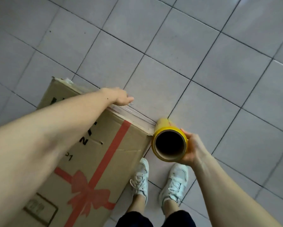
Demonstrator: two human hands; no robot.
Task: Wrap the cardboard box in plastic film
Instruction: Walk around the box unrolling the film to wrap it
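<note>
A tall cardboard box (104,154) with a printed red ribbon and bow stands on the tiled floor at the lower left. My left hand (121,97) reaches over its top and presses on the far edge, where clear plastic film (132,112) lies. That film runs along the edge to a yellow film roll (168,140), held upright beside the box's right corner. My right hand (193,148) grips the roll from the right, fingers curled round it. The roll's hollow cardboard core faces the camera.
Grey tiled floor (186,54) spreads in every direction beyond the box. My two feet in white sneakers (175,181) stand just right of the box, below the roll.
</note>
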